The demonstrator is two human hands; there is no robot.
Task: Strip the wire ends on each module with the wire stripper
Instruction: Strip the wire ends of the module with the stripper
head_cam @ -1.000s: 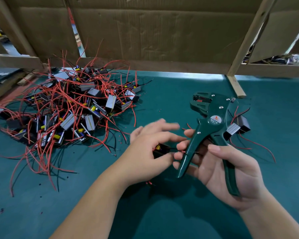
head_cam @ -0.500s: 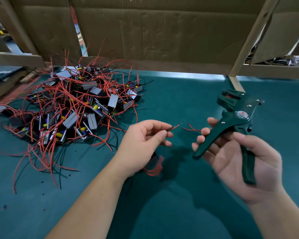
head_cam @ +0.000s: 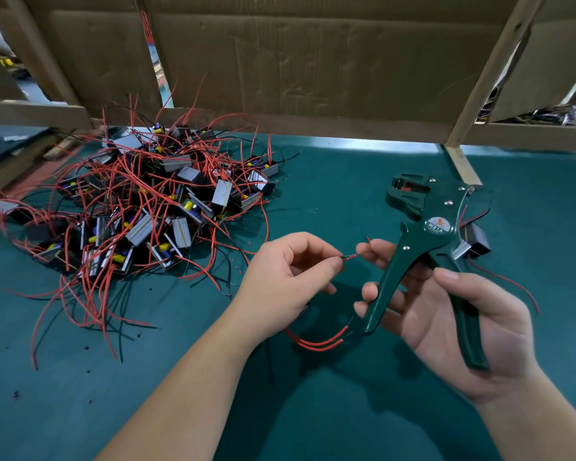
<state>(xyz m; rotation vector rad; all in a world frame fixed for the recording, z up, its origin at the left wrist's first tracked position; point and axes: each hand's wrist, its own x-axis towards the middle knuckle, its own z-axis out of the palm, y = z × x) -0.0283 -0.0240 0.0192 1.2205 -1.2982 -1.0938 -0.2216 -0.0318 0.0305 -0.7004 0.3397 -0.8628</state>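
On the green mat [head_cam: 346, 194], open room ahead, left hand [head_cam: 280, 277] pinching one red wire [head_cam: 351, 257], right hand [head_cam: 446, 324] gripping one wire stripper [head_cam: 426, 234], module pile [head_cam: 140, 207] near left edge, one lone module [head_cam: 477, 242] right.

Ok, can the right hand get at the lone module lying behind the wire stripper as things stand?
Probably not directly. The right hand grips the wire stripper, which sits between it and the black module on the mat. The module lies close, so putting the tool down should free the way.
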